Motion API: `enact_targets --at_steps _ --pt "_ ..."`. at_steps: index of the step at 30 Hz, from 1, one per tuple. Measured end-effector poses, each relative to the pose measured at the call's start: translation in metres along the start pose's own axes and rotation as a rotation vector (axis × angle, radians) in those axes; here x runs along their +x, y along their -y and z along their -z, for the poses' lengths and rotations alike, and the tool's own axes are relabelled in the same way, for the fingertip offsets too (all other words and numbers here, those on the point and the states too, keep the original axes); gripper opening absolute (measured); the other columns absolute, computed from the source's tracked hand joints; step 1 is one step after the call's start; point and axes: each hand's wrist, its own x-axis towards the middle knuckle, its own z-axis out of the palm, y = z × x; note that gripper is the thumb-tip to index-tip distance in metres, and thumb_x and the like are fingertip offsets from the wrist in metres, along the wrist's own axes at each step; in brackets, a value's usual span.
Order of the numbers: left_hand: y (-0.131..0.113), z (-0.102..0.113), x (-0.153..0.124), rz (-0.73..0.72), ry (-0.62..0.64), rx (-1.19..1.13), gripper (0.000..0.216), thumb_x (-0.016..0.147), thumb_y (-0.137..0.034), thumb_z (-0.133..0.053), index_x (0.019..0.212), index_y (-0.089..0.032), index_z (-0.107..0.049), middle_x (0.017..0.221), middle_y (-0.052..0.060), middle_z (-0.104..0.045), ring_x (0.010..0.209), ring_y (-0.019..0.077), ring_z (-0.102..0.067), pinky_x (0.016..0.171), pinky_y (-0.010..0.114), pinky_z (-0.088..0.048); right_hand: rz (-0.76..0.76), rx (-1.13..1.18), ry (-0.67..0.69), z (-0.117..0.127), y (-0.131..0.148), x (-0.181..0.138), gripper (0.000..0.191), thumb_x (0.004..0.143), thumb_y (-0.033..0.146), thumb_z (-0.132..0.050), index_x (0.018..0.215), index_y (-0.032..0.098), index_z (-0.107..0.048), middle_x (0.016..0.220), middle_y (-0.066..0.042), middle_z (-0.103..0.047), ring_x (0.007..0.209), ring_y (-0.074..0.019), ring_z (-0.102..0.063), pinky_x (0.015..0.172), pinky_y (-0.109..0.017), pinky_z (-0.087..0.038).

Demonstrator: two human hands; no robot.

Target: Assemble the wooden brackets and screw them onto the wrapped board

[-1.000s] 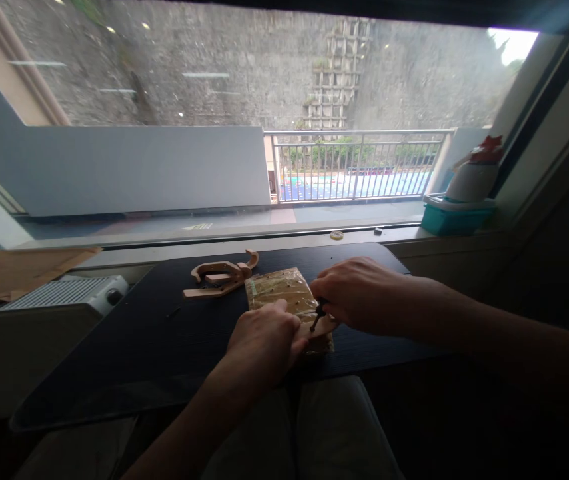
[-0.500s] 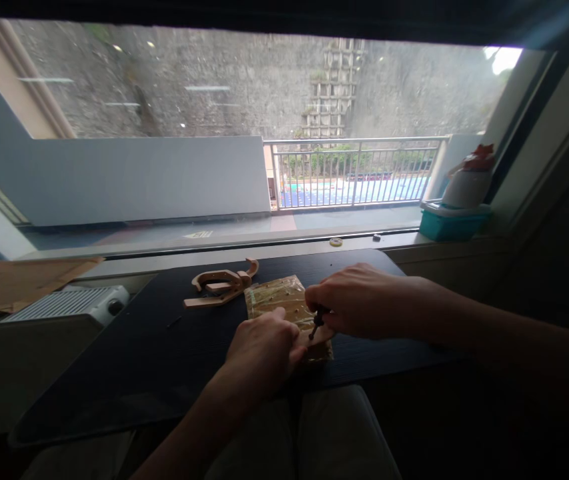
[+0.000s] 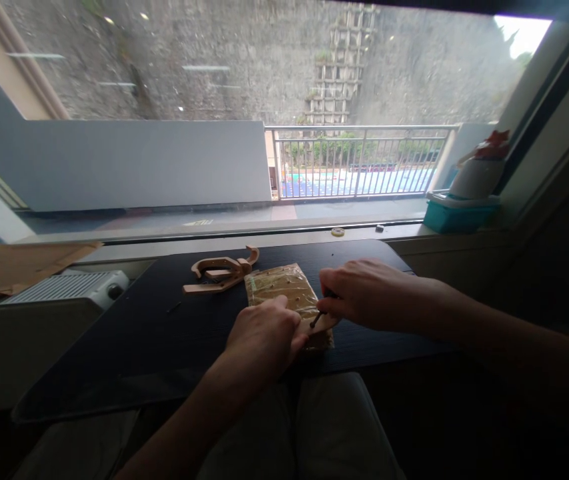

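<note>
My left hand (image 3: pixel 263 335) is closed over a small wooden piece (image 3: pixel 323 325) at the near edge of a plastic-wrapped pack of wooden sheets (image 3: pixel 284 295). My right hand (image 3: pixel 364 293) is closed on a small dark screwdriver (image 3: pixel 317 317), whose tip meets the wooden piece. Both hands rest over the dark tabletop (image 3: pixel 164 333). A part-built wooden assembly (image 3: pixel 219 274) with curved arms lies just left of the pack.
A window sill behind the table holds a small roll of tape (image 3: pixel 337 232), a teal box (image 3: pixel 457 215) and a white figure (image 3: pixel 479 170). A white radiator (image 3: pixel 72 289) and cardboard (image 3: pixel 14 263) sit at left. My lap lies below the table edge.
The hands stay over the wooden piece; my right hand has shifted slightly with the screwdriver. The view has tipped a little as my head moved.
</note>
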Motion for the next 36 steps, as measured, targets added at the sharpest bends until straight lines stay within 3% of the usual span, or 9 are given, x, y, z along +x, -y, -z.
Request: enact_targets --at_steps 9,23,29,36 --pt "-0.0001 0.0031 0.001 0.018 0.025 -0.015 0.027 0.083 -0.039 -0.046 0.075 -0.024 -0.067 0.085 0.003 -0.058 0.062 0.0141 -0.055 0.053 0.025 -0.031 0.218 0.03 -0.029 0.0068 -0.0072 -0.0023 0.015 0.082 0.022 -0.048 0.081 0.018 -0.063 0.077 -0.004 -0.066 0.07 -0.0156 -0.059 0.054 -0.026 -0.029" --pt "0.0008 -0.0021 0.0007 0.013 -0.005 0.014 0.031 0.083 -0.043 -0.044 0.072 -0.023 -0.066 0.082 0.003 -0.057 0.063 0.0152 -0.055 0.053 0.026 -0.031 0.002 0.079 -0.051 0.0034 -0.002 0.0002 0.027 0.086 0.031 -0.044 0.079 0.016 -0.066 0.074 -0.006 -0.068 0.065 -0.0157 -0.058 0.052 -0.026 -0.028" --pt "0.0018 -0.0012 0.0003 0.007 -0.015 -0.003 0.031 0.083 -0.043 -0.044 0.072 -0.024 -0.066 0.081 0.002 -0.057 0.061 0.0141 -0.054 0.051 0.025 -0.027 0.139 0.099 -0.05 0.008 -0.0082 0.0005 0.02 0.082 0.03 -0.049 0.089 0.023 -0.066 0.077 -0.002 -0.067 0.067 -0.015 -0.056 0.054 -0.025 -0.029" --pt "0.0016 -0.0058 0.0013 0.004 -0.031 -0.002 0.029 0.083 -0.042 -0.044 0.074 -0.025 -0.066 0.081 0.002 -0.056 0.062 0.0142 -0.053 0.052 0.026 -0.028 0.194 0.118 -0.046 0.0001 -0.0057 0.0058 0.022 0.085 0.024 -0.045 0.075 0.018 -0.063 0.073 -0.004 -0.064 0.065 -0.0131 -0.053 0.057 -0.024 -0.03"
